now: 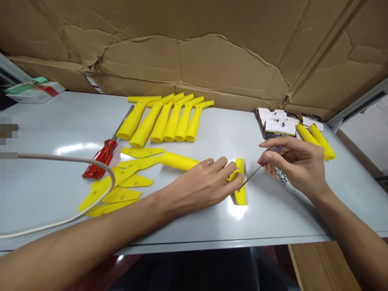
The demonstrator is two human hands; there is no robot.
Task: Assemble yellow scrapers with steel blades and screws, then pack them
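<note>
Screwdriver [253, 175] is pinched in the right hand [298, 163], its tip set at a screw [238, 190] on the yellow T-shaped tool [179, 161], which is gripped over the tabletop [197, 226] by the left hand [209, 178] — screw-driving is judged in hand; steady, aligned turning is called for.

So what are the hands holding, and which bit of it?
The right hand holds a screwdriver by its handle; the left hand holds a yellow tool near its crosspiece.
</note>
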